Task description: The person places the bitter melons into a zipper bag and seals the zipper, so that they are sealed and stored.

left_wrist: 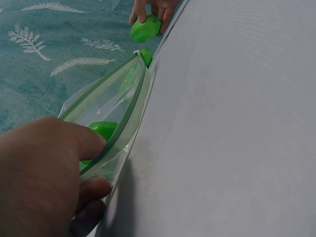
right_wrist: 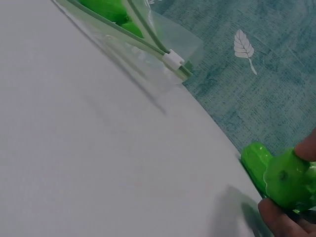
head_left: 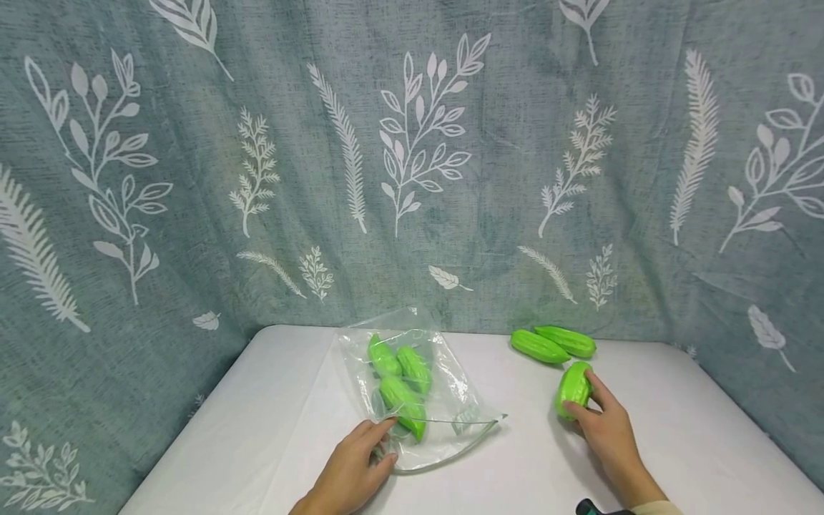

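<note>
My right hand (head_left: 608, 429) grips a bright green bitter melon (head_left: 574, 386) between thumb and fingers, above the right side of the table. In the right wrist view, one rounded end of that bitter melon (right_wrist: 285, 180) faces the camera. A clear zip bag (head_left: 453, 390) lies left of centre with three green bitter melons (head_left: 400, 400) inside. At its near edge, my left hand (head_left: 354, 461) pinches the bag's rim; the left wrist view shows the thumb (left_wrist: 89, 140) over the rim and the mouth parted. The white slider (right_wrist: 173, 59) sits at the rim's right end.
Two more green bitter melons (head_left: 539, 347) lie side by side at the back right of the white table (head_left: 502, 472), just beyond the right hand. A grey-green curtain (head_left: 489, 214) with white leaf prints hangs behind and around the table.
</note>
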A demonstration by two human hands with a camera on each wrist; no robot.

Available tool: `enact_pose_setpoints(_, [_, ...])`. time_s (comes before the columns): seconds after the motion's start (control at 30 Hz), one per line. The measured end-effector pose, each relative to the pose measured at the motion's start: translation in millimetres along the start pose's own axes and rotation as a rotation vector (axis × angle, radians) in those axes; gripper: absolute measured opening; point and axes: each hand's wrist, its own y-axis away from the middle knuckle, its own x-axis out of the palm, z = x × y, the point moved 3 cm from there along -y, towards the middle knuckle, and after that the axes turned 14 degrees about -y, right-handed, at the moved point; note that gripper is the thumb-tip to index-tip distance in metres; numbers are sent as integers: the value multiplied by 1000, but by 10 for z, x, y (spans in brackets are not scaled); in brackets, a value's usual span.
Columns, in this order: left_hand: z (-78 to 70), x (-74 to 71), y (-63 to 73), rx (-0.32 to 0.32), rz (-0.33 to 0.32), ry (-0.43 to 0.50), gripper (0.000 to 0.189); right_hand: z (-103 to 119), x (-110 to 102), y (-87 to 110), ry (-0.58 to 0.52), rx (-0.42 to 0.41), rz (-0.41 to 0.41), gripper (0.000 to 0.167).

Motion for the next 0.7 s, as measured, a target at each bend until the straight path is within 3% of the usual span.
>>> enact_pose_setpoints(0.27, [0,2,-2,-1,-4,8,53,53,101,76,-90,-15,62,82])
enact_pose_setpoints(0.53, [2,0,-10,4,-7,6,53,116,139,163,-41,-75,92,77])
enact_pose_setpoints(0.7, [6,5,-9,8,-9,3,53,108,149,187,-99,-83,133,76])
